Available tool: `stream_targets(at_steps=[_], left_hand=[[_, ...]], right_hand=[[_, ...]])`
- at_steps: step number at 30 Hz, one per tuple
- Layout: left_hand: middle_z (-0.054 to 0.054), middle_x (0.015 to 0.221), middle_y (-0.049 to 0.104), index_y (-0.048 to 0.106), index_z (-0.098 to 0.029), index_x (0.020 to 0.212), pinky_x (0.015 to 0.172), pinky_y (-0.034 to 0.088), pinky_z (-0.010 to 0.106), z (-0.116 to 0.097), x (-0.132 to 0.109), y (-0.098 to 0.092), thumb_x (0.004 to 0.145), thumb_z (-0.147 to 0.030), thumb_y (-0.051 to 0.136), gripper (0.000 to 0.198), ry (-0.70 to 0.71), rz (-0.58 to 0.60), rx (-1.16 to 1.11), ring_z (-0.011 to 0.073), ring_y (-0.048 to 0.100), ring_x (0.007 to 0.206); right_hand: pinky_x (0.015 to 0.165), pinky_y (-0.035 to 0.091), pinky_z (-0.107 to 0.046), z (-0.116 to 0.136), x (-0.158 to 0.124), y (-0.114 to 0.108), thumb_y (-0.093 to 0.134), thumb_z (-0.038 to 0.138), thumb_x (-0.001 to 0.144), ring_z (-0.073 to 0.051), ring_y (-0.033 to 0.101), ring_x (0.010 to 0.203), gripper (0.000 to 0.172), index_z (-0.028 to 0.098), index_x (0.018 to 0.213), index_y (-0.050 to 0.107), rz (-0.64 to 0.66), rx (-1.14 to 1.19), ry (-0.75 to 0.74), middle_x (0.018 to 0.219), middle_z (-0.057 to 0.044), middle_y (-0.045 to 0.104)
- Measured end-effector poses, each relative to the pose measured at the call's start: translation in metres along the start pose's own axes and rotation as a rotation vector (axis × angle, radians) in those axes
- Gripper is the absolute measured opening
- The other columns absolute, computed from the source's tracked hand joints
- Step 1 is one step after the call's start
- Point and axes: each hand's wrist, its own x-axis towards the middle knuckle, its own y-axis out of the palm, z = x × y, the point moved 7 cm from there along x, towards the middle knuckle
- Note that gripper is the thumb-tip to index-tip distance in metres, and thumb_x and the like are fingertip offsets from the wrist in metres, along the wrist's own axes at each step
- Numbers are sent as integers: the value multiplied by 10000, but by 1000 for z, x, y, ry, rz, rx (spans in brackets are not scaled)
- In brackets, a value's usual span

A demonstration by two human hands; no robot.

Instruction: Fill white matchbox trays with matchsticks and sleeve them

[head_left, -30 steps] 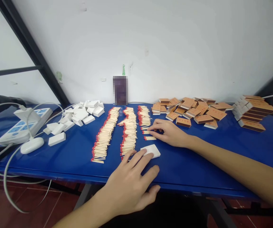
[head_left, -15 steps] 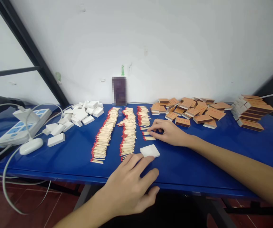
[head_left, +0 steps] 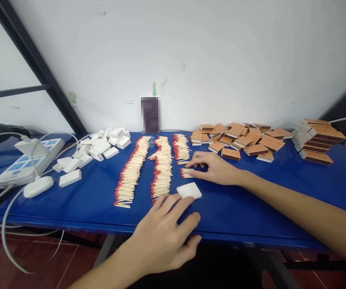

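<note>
Near the table's front edge, a white box is seemingly steadied by the left hand, fingers spread; matches are apparently separated by the right hand, fingertips parted.

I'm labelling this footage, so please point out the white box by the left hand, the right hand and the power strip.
White box (head_left: pixel 189 190): head view, middle of its upward side.
Right hand (head_left: pixel 213 167): head view, back of the hand.
Power strip (head_left: pixel 25 163): head view, on its socket face.

3 match rows on table, tray pile left, matchboxes right, power strip far left
</note>
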Motion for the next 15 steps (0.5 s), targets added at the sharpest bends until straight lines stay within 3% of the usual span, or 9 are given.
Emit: stream_targets(at_steps=[4,15], left_hand=[[137,1262,606,641,-149,1132,942,480,485,-1,0,0,922,-285,546,268,1,5,5,301,543,1075],[147,1287,600,627,-150,1176,1015,465,505,1,0,2,932,-287,533,295,-4,13,4,320,531,1211]], right_hand=[[694,420,-300,3,-1,0,670,502,859,-165,542,758,369,204,1060,754,39,-36,-19,888,-53,606],[667,418,-295,1,0,3,638,501,886,-156,536,740,335,224,1009,780,80,56,43,881,-51,613]])
